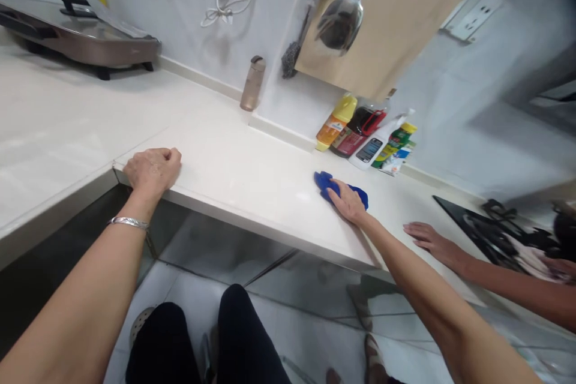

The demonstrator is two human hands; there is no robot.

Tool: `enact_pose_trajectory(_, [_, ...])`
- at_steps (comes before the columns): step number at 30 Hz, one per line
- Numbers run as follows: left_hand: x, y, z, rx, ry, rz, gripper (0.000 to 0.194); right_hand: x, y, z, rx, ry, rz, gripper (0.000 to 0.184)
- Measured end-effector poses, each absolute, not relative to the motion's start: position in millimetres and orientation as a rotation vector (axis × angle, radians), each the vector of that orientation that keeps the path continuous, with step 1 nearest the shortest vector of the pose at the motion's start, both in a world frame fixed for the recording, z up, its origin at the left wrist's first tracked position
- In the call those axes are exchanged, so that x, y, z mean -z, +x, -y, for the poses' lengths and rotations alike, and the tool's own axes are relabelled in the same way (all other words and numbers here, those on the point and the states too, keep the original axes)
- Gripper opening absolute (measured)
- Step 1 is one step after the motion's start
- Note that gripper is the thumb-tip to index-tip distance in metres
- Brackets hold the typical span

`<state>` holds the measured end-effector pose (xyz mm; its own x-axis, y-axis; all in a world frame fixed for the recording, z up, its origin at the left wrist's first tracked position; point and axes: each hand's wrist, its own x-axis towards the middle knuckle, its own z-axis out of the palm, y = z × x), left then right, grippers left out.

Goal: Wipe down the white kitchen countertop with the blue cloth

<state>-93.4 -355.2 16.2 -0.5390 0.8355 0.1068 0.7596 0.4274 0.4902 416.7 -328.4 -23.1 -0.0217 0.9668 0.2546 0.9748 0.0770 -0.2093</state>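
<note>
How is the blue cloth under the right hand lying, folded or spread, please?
Bunched, not spread: the blue cloth shows crumpled lumps beside the right hand.

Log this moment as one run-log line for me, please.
left hand: curled on white countertop near its edge | right hand: on blue cloth | co-worker's hand: nearby on countertop

- No text can be read anywhere in this view.
- On the far side of the counter, the yellow-capped bottle [335, 122] has a white and orange label; its print is too small to read.
- Just right of it, the dark bottle [357, 130] has a red label with no legible words.
- Next along, the white bottle [371, 148] has a dark label panel; its print is blurred.
- At the right end of the row, the yellow and green packaging [396, 145] shows only unreadable print.
</note>
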Motion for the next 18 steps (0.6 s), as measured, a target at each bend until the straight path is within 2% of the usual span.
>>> enact_pose_trajectory(10, [-21, -90, 364, -0.761, 1.498, -2.427, 0.051, 30, 416, 483, 0.077, -1.663, 2.242, 0.047])
enact_pose_trajectory(14, [-23, -89, 364, -0.722, 1.527, -2.426, 0.052, 37, 381, 505, 0.273, -1.588, 2.205, 0.047])
enact_pose_trajectory(18, [-25, -91, 359, -0.634, 1.446, -2.495, 0.051, 45, 308, 495, 0.44, -1.442, 2.296, 0.052])
